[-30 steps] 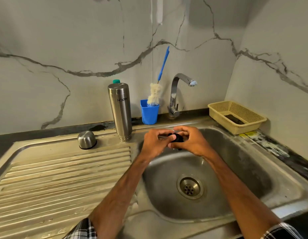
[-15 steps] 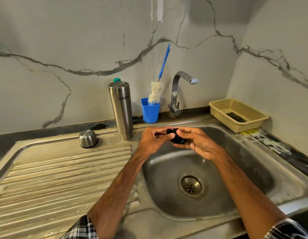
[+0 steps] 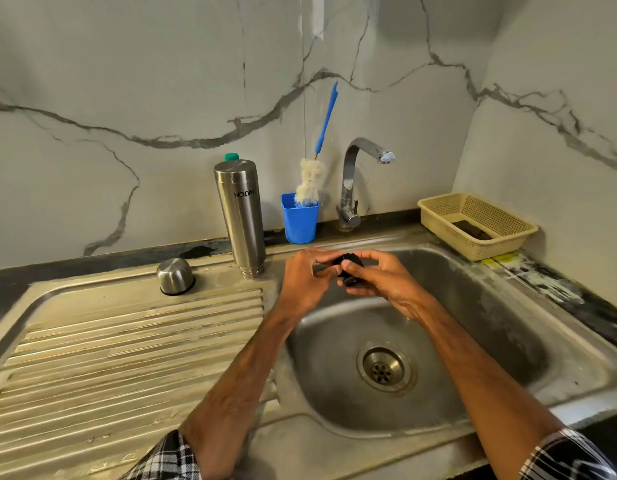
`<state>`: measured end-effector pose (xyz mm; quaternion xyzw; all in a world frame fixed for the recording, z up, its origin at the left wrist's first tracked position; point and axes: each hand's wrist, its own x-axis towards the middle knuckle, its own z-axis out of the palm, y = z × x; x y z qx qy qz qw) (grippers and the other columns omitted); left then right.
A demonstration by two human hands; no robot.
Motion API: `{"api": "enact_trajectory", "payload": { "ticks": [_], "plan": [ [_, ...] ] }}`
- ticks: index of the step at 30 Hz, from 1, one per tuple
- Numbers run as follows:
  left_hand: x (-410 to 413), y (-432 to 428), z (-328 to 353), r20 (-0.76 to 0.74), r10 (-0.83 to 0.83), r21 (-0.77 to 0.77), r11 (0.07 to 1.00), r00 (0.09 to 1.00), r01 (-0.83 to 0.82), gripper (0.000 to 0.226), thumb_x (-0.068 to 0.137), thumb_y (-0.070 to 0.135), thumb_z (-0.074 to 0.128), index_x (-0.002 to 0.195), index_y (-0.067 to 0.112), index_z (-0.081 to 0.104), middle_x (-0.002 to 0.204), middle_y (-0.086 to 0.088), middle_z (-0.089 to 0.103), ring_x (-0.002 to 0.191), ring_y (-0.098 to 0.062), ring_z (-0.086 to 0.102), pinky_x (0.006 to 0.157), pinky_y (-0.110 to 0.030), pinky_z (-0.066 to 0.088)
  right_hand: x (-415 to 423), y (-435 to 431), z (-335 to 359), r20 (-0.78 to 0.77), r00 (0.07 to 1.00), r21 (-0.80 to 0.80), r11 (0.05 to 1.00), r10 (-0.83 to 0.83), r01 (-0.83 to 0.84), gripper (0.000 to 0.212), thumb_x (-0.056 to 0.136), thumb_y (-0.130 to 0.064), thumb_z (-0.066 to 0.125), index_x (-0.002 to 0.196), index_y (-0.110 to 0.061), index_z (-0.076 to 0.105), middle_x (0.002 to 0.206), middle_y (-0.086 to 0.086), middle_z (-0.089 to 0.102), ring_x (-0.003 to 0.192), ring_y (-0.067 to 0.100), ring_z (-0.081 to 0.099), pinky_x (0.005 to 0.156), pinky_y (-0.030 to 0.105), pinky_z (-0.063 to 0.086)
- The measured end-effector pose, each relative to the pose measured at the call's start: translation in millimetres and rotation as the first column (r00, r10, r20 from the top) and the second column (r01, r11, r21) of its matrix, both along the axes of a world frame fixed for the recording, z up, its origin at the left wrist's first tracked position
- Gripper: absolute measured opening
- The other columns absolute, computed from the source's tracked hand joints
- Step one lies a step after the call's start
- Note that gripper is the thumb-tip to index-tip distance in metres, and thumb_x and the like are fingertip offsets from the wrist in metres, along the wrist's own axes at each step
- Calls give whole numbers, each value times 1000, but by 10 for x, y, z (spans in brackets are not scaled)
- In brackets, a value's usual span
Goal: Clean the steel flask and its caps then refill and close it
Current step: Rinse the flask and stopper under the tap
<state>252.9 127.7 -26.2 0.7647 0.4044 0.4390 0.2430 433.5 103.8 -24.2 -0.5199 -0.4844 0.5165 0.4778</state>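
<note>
Over the steel sink basin, 2 hands meet: the left hand and right hand both pinch a small black cap between curled fingers and thumbs, the right cupping it from below. It looks light, stiff and probably plastic. If wet it would be slick, so its rim seems the surest hold.

To the left lies the ribbed drainboard, with a domed steel cap resting mouth down at its far edge. Just right of that, the steel flask stands inverted on its narrow threaded neck. It is rigid and smooth, likely tippy like this, and best gripped round the mid-body.

Farther back, a blue cup holds a bottle brush beside the tap. At far right sits a yellow basket. Veined marble walls close the corner.
</note>
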Motion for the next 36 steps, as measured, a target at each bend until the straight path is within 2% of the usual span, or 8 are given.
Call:
{"api": "enact_trajectory", "payload": {
  "ticks": [5, 11, 15, 17, 20, 25, 29, 36],
  "plan": [
    [-80, 65, 50, 8, 25, -1, 1000, 1000, -25, 34, 90, 6, 74, 121, 20, 73, 116, 5, 75, 103, -1, 68, 95, -19, 54, -115, -45, 180, 420, 889, 212, 972, -181, 98, 71, 74, -18, 87, 136, -23, 52, 130, 4, 63, 112, 13, 59, 84, 22, 50],
    [-162, 115, 140, 119, 128, 30, 991, 984, -133, 26, 92, 3, 71, 115, 14, 76, 110, 7, 75, 102, 0, 69, 91, -9, 50, -282, -66, 376, 409, 765, 593, 782, -497, 192, 58, 83, -30, 80, 134, -24, 53, 127, -3, 56, 114, 7, 52, 93, 19, 44],
    [-187, 135, 78, 98, 238, 20, 970, 966, -241, 21, 91, 2, 70, 107, 14, 78, 106, 5, 77, 99, -1, 69, 92, -7, 49, -288, -1, -84, 710, 692, 169, 985, -133, 15, 38, 80, -27, 82, 114, -17, 66, 108, -1, 69, 103, 14, 65, 79, 20, 47],
    [-183, 132, 69, 46, 232, 3, 973, 972, -232, 21, 91, 2, 71, 108, 12, 78, 105, 3, 77, 96, -3, 70, 83, 0, 46, -262, 9, -40, 661, 717, 226, 970, -221, 91, 37, 81, -28, 82, 112, -17, 66, 103, -4, 67, 100, 13, 65, 77, 19, 46],
    [-167, 104, 59, -8, 221, -28, 975, 975, -221, 22, 89, 2, 72, 109, 12, 78, 105, 2, 77, 93, -4, 70, 78, 0, 46, -326, -24, 172, 412, 739, 520, 803, -533, 290, 45, 85, -39, 76, 123, -22, 59, 108, -8, 64, 99, 6, 59, 81, 20, 48],
    [-203, 26, 52, -181, 157, -64, 983, 971, -171, 22, 88, 0, 70, 105, 10, 79, 102, 1, 77, 83, 1, 66, 75, 0, 47, -438, -40, -127, 714, 690, 81, 993, -115, 80, 25, 82, -33, 80, 99, -19, 69, 93, -3, 71, 86, 11, 67, 86, 38, 59],
    [-451, -91, 130, -272, 137, -77, 984, 953, -164, 23, 85, 1, 69, 99, 15, 81, 95, 4, 78, 80, 0, 68, 82, -15, 55, -472, -51, 55, 555, 773, 276, 944, -308, 178, 42, 78, -40, 82, 112, -21, 66, 102, -7, 68, 94, 10, 64, 80, 23, 51],
    [-1149, -302, 145, -311, 203, -56, 971, 928, -231, 18, 86, 6, 73, 96, 19, 81, 93, 7, 78, 82, -2, 70, 82, -25, 59, -928, -222, 208, 536, 838, 255, 966, -101, -46, 49, 74, -29, 87, 117, -23, 66, 110, -8, 67, 102, 9, 61, 81, 19, 45]
  ]
}}
